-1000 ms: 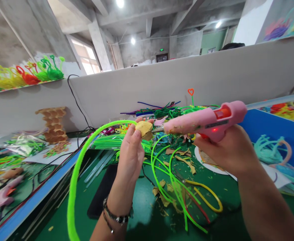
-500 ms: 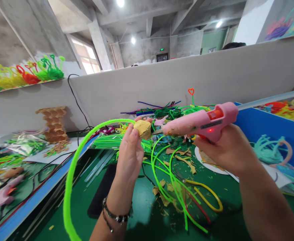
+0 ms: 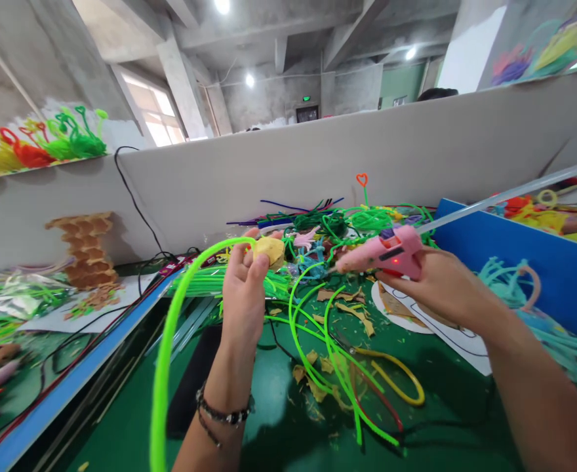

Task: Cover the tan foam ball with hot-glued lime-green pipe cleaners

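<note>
The left hand is raised over the middle of the green worktop, fingertips pinched on a small tan lump with a rough, papery surface. A fuzzy neon-green pipe cleaner springs from the same pinch, arching left and down past the wrist, which wears a dark beaded bracelet.

The right hand is clenched around the grip of a pink plastic glue gun. A red light glows on its side, a clear glue stick juts from its back, and its nozzle points left at the lump, a little apart from it. There is a dark label on the gun, but its writing is too small to read.

Below the hands, loose neon-green stems, a yellow loop and torn tan scraps lie on the worktop. Toward the far edge sits a tangle of coloured pipe cleaners against a grey partition. A blue divider borders the right edge.
</note>
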The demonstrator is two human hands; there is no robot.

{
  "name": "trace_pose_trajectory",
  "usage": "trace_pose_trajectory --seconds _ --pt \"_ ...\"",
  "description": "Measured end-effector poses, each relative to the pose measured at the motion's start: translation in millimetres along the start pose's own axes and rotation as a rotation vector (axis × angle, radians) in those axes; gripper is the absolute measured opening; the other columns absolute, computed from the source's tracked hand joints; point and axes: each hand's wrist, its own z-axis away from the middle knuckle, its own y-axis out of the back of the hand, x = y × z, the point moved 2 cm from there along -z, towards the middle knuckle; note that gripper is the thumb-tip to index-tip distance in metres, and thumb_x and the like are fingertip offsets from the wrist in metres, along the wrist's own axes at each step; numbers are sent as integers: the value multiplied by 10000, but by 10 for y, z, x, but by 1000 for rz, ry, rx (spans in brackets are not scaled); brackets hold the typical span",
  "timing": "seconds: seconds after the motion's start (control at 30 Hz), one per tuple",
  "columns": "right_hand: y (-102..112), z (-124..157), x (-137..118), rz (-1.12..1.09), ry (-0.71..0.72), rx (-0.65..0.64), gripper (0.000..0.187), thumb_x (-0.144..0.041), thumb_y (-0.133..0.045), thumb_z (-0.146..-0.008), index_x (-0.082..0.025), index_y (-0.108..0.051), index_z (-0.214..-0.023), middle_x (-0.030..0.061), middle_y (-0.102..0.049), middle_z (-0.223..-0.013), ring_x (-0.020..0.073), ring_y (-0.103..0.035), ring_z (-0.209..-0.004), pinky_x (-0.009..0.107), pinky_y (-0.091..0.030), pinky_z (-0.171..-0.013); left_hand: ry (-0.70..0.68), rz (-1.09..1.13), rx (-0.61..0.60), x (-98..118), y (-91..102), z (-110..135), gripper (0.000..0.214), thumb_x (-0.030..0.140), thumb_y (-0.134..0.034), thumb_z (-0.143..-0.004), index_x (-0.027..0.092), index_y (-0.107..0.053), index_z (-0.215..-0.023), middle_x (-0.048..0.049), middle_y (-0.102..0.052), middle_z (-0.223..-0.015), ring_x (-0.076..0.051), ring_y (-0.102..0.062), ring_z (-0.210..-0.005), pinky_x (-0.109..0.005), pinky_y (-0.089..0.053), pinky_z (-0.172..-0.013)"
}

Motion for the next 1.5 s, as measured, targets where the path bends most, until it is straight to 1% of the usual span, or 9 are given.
trace_pose_trajectory --seconds 0.07,0.33,0.53,0.67,0.8,1.17,1.37,1.43,1.5 --pt "-92 107 202 19 -77 -146 301 -475 -492 -702 -219 -473 -546 38 -560 -550 185 -518 -502 302 -372 -489 -67 -14 -24 6 1 -9 362 365 -750 -654 223 -631 -965 13 -733 -891 -101 -669 -830 -171 -514 -720" --pt "-509 642 708 85 -280 -169 221 -415 -465 -689 -209 -537 -652 106 -667 -705 259 -627 -654 332 -461 -568 -259 -198 -81 -51 128 -79 419 302 -723 -705 260 -554 -1086 6 -706 -892 -133 -664 -889 -197 -534 -705" --pt "-731 770 730 112 -289 -210 312 -390 -319 -793 -208 -525 -645 127 -668 -725 259 -641 -699 339 -489 -620 -224 -369 -174 -120 191 -87 490 341 -698 -723 288 -476 -1157 -26 -692 -1017 -167 -650 -909 -303 -525 -784" --pt "-764 774 665 133 -216 -278 330 -370 -314 -804 -191 -585 -746 137 -669 -933 259 -622 -906 357 -473 -812 -248 -477 -139 -116 158 -56 514 335 -706 -711 275 -466 -1161 -45 -689 -1018 -219 -608 -1007 -434 -433 -940" --pt "-775 753 633 180 -194 -318 370 -347 -278 -831 -176 -606 -809 141 -642 -1025 254 -589 -1001 353 -453 -864 -314 -521 -167 -112 92 -22 547 307 -726 -684 247 -459 -1157 -52 -689 -993 -228 -604 -1007 -449 -407 -953" --pt "-449 857 618 357 -186 -403 283 -321 -565 -649 -158 -670 -855 181 -662 -1026 362 -583 -1019 465 -467 -835 -503 -645 -195 -21 -7 42 549 281 -696 -699 236 -435 -1179 -45 -684 -998 -220 -597 -976 -424 -392 -892" --pt "-109 847 154 52 -117 -521 187 -334 -563 -683 -225 -683 -778 87 -714 -835 288 -669 -750 381 -524 -633 -564 -678 -243 -17 -18 71 625 248 -717 -680 258 -405 -1221 -40 -680 -1015 -231 -574 -1017 -429 -348 -901" --pt "-42 762 -92 -157 -4 -454 199 -370 -493 -769 -247 -648 -781 44 -694 -763 211 -648 -635 319 -509 -567 -611 -679 -240 -1 -18 82 624 224 -707 -691 266 -396 -1230 -37 -675 -1032 -220 -569 -1026 -415 -344 -912" --pt "13 661 -295 -390 -50 -197 241 -405 -429 -835 -245 -586 -925 39 -662 -805 157 -631 -619 261 -506 -525 -650 -690 -205 18 -11 92 607 207 -688 -703 272 -397 -1232 -31 -670 -1054 -215 -548 -1053 -410 -330 -933"
